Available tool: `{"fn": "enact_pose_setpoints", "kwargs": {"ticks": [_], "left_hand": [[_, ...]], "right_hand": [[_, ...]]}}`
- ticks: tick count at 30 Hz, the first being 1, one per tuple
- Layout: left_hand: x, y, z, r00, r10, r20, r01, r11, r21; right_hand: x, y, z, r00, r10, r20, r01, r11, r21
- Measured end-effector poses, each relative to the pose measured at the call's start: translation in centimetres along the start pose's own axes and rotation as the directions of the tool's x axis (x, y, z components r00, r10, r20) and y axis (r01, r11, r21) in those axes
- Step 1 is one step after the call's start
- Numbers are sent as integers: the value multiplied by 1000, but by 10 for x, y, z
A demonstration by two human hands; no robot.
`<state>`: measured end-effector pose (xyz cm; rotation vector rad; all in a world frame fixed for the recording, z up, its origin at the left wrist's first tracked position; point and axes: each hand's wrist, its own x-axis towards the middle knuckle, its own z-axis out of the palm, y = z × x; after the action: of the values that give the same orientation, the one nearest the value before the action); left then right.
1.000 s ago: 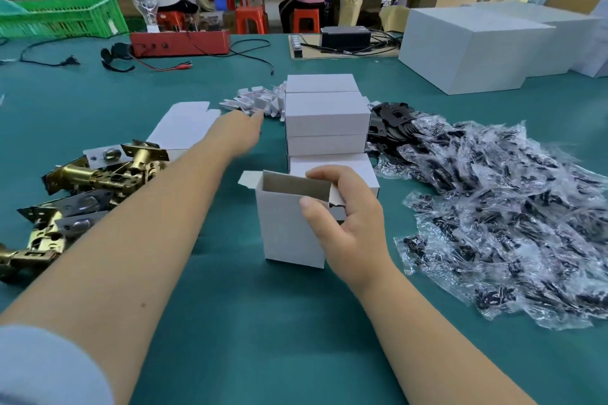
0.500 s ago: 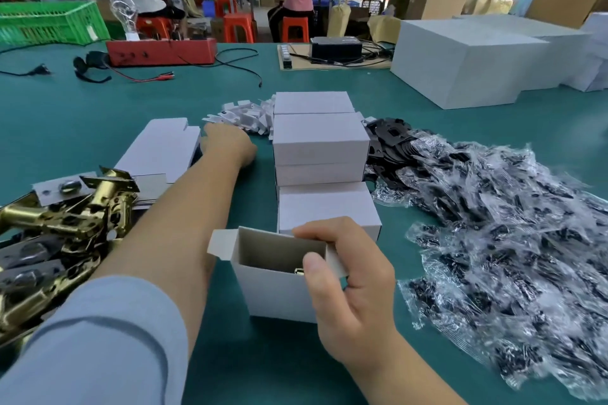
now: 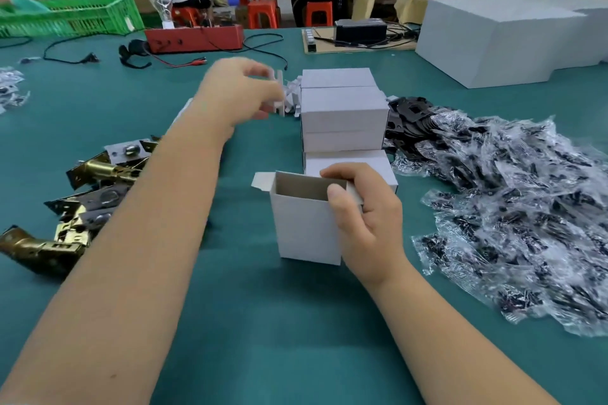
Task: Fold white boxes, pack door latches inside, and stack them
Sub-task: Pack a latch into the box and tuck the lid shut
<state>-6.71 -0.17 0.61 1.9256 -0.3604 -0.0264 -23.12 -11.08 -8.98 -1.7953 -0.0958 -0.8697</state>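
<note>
The right hand (image 3: 365,220) gripped the open white box (image 3: 304,223) (standing upright on the bench (image 3: 263,322)); the left hand (image 3: 240,92) pinched a small white card piece (image 3: 279,92), blurred.

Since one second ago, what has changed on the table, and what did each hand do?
The left hand was reaching down to the pile of small white card pieces beside the stacked boxes; it has now lifted and pinches one white card piece. The right hand still grips the rim of the open white box, which stays upright. The brass latches and the plastic bags are unchanged.
</note>
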Motion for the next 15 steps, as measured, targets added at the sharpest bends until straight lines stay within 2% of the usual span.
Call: {"fn": "enact_pose_setpoints", "kwargs": {"ticks": [1, 3, 6, 10, 13, 15], "left_hand": [[-20, 8, -9, 997, 66, 33, -61, 989, -134], [-58, 16, -23, 970, 225, 97, -195, 949, -250], [-100, 10, -24, 908, 371, 194, -341, 924, -171], [-116, -8, -10, 889, 381, 255, -404, 914, 42], [-118, -14, -8, 896, 356, 265, -374, 927, 21], [-119, -16, -7, 903, 358, 236, -350, 934, -74]], "right_hand": [[0, 0, 0, 1000, 13, -3, -13, 1000, -2], [-1, 1, 1, 999, 48, -11, -48, 999, 0], [0, 2, 0, 995, 100, -18, -101, 995, -14], [1, 3, -2, 995, 95, -12, -95, 995, -38], [1, 3, 0, 994, 109, -4, -109, 994, -27], [2, 3, 1, 993, 119, -13, -119, 993, -13]]}}
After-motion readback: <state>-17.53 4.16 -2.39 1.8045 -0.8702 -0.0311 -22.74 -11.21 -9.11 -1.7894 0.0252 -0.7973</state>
